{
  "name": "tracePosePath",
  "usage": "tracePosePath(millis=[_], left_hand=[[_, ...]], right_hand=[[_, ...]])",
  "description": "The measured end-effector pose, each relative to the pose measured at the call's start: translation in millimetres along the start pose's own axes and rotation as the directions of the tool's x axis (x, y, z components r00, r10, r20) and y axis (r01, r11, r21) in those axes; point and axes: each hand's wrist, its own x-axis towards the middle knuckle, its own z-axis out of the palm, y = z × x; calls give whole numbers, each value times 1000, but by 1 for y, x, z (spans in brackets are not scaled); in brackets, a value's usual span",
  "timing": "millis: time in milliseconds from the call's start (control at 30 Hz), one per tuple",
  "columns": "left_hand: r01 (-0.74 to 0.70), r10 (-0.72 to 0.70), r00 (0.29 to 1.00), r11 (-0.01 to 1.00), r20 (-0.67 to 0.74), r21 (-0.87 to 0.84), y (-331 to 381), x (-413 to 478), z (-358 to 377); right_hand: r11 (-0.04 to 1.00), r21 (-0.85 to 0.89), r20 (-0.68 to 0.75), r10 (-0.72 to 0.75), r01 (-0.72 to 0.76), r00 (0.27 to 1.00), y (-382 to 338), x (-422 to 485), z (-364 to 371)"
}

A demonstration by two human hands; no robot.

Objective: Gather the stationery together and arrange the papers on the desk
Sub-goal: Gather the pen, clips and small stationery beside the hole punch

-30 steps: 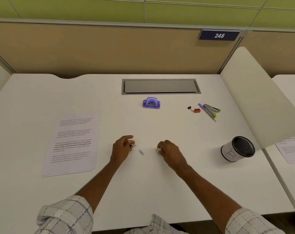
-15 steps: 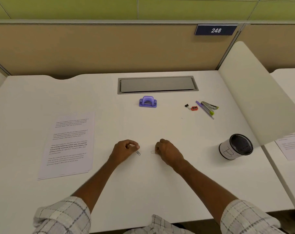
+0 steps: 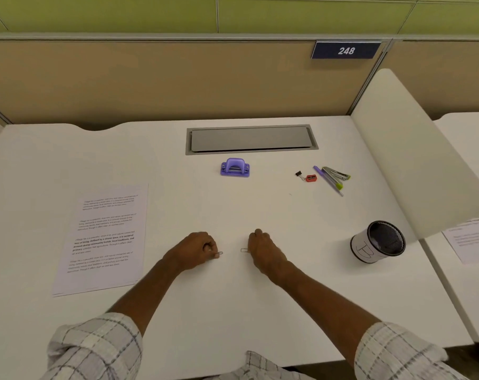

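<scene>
Both hands rest on the white desk near its middle. My left hand is closed, pinching a small metal paper clip that sticks out at its fingertips. My right hand is closed too, with a second paper clip at its fingertips. A stack of printed papers lies to the left. At the back right lie a black binder clip, a red sharpener, a purple pen and a green-grey stapler. A purple hole punch stands at the back centre.
A black mesh pen cup with a white label stands at the right. A grey cable hatch is set into the desk at the back. A white curved divider bounds the right side, with another paper on the neighbouring desk.
A clip lay loose between my hands one second ago; my left hand has taken it at its fingertips. My right hand holds its clip lower, near the desk.
</scene>
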Motion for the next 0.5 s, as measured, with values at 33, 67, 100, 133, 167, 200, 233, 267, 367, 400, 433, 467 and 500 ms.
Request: tracePosePath(millis=[33,67,100,133,167,200,233,267,367,400,433,467,500], left_hand=[[-5,5,1000,1000,-9,0,0,0,0],[-11,11,999,1000,-33,-6,-1,-1,2],[-19,18,997,1000,-70,-11,-1,-2,3],[-27,25,993,1000,-112,-14,-2,-4,6],[-33,28,988,999,-151,-30,-3,-7,8],[-34,22,983,997,-181,-65,-4,-9,10],[-25,2,979,993,-203,-113,-5,-10,13],[-9,-27,975,987,-222,-162,-5,-12,15],[51,-128,959,955,-253,-293,-2,-10,22],[63,-152,957,941,-248,-334,0,-8,23],[69,-168,957,924,-235,-377,4,-6,24],[73,-178,960,904,-215,-422,8,-3,24],[79,-187,963,882,-192,-464,13,-1,24]], right_hand=[[1000,-7,-7,3,-3,1000,-1,-3,6],[1000,6,-27,14,-14,1000,-1,-7,11],[999,24,-49,32,-30,998,-1,-9,14],[999,38,-89,41,-38,995,1,-11,15],[998,51,-113,44,-38,993,3,-13,16],[997,66,-136,45,-37,990,5,-15,16],[995,91,-156,46,-32,987,7,-17,16],[994,110,-179,39,-19,983,10,-18,16],[970,243,-206,70,-18,976,18,-19,12],[945,325,-202,119,-48,972,21,-19,10],[901,426,-196,184,-86,963,26,-19,9],[844,522,-182,250,-122,951,31,-18,7],[790,594,-161,303,-153,939,37,-18,6]])
